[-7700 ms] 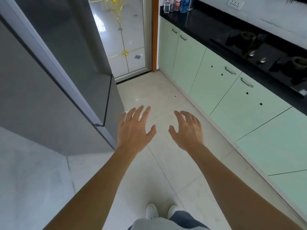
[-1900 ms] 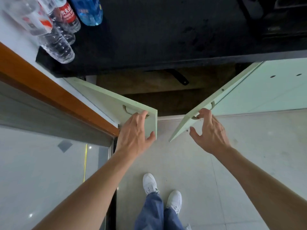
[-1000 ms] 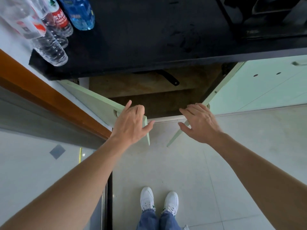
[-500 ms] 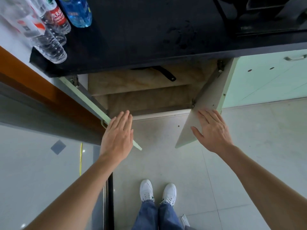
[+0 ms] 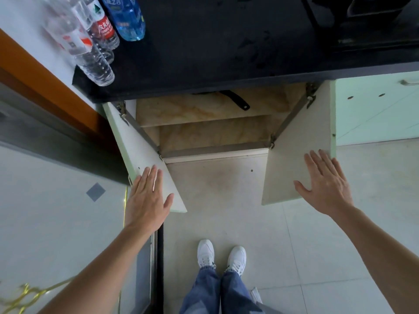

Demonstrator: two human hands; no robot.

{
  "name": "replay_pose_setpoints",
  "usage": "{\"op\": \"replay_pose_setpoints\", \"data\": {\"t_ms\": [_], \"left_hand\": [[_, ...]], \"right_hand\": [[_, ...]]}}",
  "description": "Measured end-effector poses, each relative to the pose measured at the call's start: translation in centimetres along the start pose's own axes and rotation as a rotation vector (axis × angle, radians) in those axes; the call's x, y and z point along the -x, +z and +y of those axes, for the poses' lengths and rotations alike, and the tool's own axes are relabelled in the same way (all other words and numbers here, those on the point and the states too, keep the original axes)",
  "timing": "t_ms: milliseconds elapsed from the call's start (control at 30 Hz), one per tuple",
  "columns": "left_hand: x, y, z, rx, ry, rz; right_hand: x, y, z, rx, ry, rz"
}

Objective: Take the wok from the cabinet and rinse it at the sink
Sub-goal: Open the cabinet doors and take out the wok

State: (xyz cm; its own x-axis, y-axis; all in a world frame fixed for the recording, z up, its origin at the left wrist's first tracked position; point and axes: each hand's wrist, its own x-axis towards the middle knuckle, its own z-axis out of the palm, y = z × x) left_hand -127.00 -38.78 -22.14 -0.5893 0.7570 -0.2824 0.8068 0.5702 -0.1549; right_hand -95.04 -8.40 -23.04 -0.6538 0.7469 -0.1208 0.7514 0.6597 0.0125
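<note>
1. Pale grey tiled floor [image 5: 226,223] fills the lower half. The person's white sneakers [image 5: 205,252] and blue jeans stand on it, facing the cabinet.
2. Black stone surface [image 5: 215,41] runs across the top and overhangs the cabinet opening.
3. Under-surface cabinet with beige marbled shelves [image 5: 215,134] is open, and both shelf levels are visible.
4. Left pale-green cabinet door [image 5: 136,143] is swung out toward the orange-framed glass door. Right pale-green cabinet door [image 5: 299,137] is swung out toward the neighbouring green cabinet front.
5. Left hand [image 5: 146,200] lies flat on the white inner face of the left door near its free edge. Its fingers [image 5: 149,175] are straight and released, grasping nothing.
6. Right hand [image 5: 326,186] lies flat on the inner face of the right door, fingers spread and released, holding nothing.
7. Clear plastic water bottles [image 5: 90,57] and a blue plastic bottle [image 5: 129,19] stand at the left end of the surface.
8. Black flat handle with a hanging hole [image 5: 237,101] pokes out over the upper shelf, just below the surface edge. The pan body is hidden, so I cannot tell whether it is the wok.
</note>
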Motion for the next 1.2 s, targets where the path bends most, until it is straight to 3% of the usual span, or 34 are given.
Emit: {"op": "replay_pose_setpoints", "data": {"t_ms": [333, 600, 767, 1000, 1200], "left_hand": [[0.1, 0.3, 1.3, 0.013, -0.151, 0.036], [-0.6, -0.1, 2.1, 0.049, -0.254, -0.063], [-1.3, -0.1, 2.1, 0.087, -0.194, -0.07], [-1.4, 1.6, -0.1, 0.084, -0.253, -0.066], [-7.8, 1.8, 1.3, 0.213, -0.156, -0.051]], "right_hand": [[0.0, 0.4, 1.3, 0.176, 0.095, -0.107], [-1.7, -0.1, 0.5, 0.108, 0.093, -0.125], [-3.5, 0.1, -1.5, -0.006, 0.075, -0.144], [-7.0, 0.3, -3.8, -0.104, 0.075, -0.132], [-12.1, 1.2, -6.3, -0.144, 0.049, -0.131]]}}
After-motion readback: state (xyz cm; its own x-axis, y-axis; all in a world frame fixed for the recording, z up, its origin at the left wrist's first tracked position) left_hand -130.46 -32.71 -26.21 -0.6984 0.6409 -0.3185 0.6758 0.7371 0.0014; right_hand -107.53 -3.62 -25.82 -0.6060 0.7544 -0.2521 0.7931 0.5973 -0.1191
